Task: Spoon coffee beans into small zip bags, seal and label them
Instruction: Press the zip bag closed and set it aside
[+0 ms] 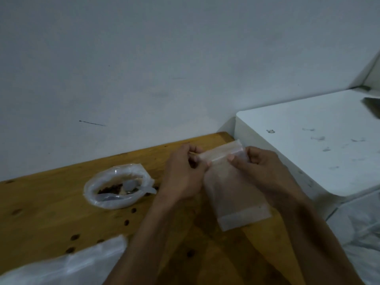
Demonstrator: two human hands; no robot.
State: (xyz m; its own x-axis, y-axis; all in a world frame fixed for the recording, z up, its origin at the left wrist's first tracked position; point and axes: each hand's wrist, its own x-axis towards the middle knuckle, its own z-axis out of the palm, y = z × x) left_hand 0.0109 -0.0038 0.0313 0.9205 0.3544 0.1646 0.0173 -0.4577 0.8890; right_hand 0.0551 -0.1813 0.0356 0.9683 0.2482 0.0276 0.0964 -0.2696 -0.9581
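Bare wooden table (41,206) lies open to the left of the bowl of coffee beans (115,187), while scattered beans (126,222) dot the strip just in front of it. Both forearms and the zip bag (234,194) fill the middle, and a crumpled clear plastic sheet (67,266) covers the near left corner. To the right a white block (308,145) stands higher than the tabletop, and the wall (144,68) closes the far edge

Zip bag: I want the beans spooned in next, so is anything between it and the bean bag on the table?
Nothing visible lies between them. The left hand and right hand pinch the zip bag at its top strip; the bean bag, spoon inside, sits left across bare wooden table.
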